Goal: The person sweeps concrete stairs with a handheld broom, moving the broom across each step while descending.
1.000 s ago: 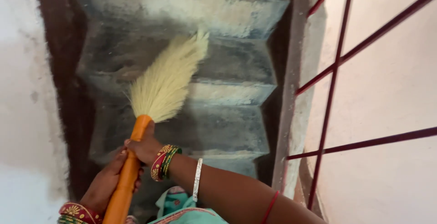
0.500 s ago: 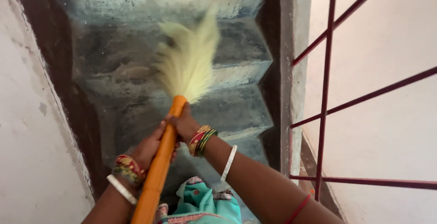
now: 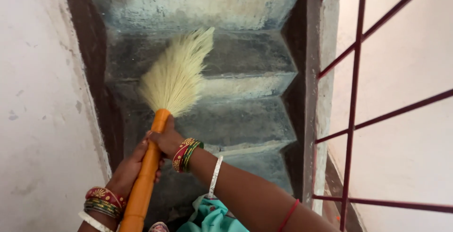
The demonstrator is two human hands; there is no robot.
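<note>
Both hands grip a broom by its orange handle (image 3: pixel 146 175). My right hand (image 3: pixel 165 140) is wrapped around the handle near its top, just below the pale straw bristles (image 3: pixel 177 74). Lower down, my left hand (image 3: pixel 130 168) holds the same handle. The bristles fan up and to the right over a dusty grey stair tread (image 3: pixel 245 55), their tips near the riser above. Red, green and silver bangles sit on both wrists.
Grey concrete stairs (image 3: pixel 240 123) descend between a white wall (image 3: pixel 37 109) on the left and a dark red metal railing (image 3: pixel 351 119) on the right. A dark brown skirting band (image 3: pixel 96 71) runs along the left wall. Teal cloth (image 3: pixel 210 215) shows at the bottom edge.
The broom head swung from the middle of the steps back toward the left, and the bristles now lean up and right. Both hands kept their grip and shifted left with the handle.
</note>
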